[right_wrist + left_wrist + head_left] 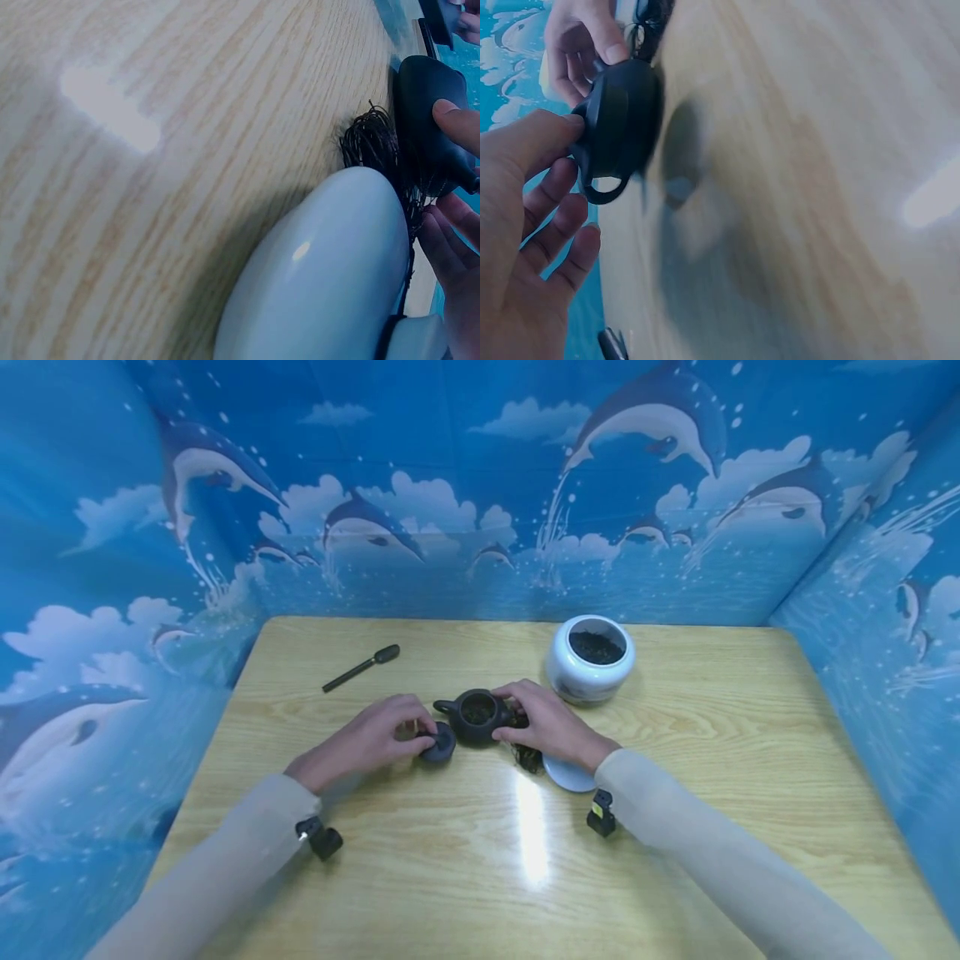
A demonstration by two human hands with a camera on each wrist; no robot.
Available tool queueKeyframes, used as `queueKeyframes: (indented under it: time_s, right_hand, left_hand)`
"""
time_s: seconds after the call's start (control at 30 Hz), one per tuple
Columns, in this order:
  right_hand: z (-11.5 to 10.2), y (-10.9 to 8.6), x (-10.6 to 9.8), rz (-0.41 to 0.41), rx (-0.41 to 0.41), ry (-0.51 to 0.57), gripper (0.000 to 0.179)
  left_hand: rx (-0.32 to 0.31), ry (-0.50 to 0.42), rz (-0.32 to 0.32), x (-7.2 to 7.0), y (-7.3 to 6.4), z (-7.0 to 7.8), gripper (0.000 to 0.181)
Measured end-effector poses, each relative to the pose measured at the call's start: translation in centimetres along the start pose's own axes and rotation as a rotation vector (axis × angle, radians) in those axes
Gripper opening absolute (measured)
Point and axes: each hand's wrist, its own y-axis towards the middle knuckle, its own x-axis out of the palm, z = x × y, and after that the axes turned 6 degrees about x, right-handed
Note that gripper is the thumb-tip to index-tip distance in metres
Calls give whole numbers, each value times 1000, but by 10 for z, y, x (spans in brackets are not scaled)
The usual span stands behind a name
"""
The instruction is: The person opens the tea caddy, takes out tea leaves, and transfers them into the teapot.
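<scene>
In the head view my left hand (375, 733) pinches the small dark teapot lid (440, 747) by its knob, just left of the pot and close over the table. My right hand (551, 724) grips the dark teapot (477, 737) on its spout side, thumb at the front and fingers behind. The pot is uncovered, and dark leaves show inside it; its loop handle points left. In the right wrist view the thumb of that hand presses on the teapot's side (420, 105). The spout is mostly hidden by the right hand in the head view.
A round white jar (588, 683) holding dark leaves stands behind the right hand. Under the right wrist lies a white jar lid (567, 775) with a black tassel (528, 758) beside it. A dark scoop (363, 669) lies at the back left of the wooden table (420, 877).
</scene>
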Motion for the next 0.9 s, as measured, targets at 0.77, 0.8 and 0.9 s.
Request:
queueKeyframes:
  time_s: [0.77,0.8,0.9]
  right_hand:
    - [-4,1,-4,-37,31,12,64]
    - [-4,1,-4,-38,32,12,64]
    - [-4,2,-5,-40,36,10,65]
  left_hand:
    - [54,6,59,-7,45,20,12]
    - [55,5,63,-7,47,20,11]
    - [58,8,77,-4,52,19,11]
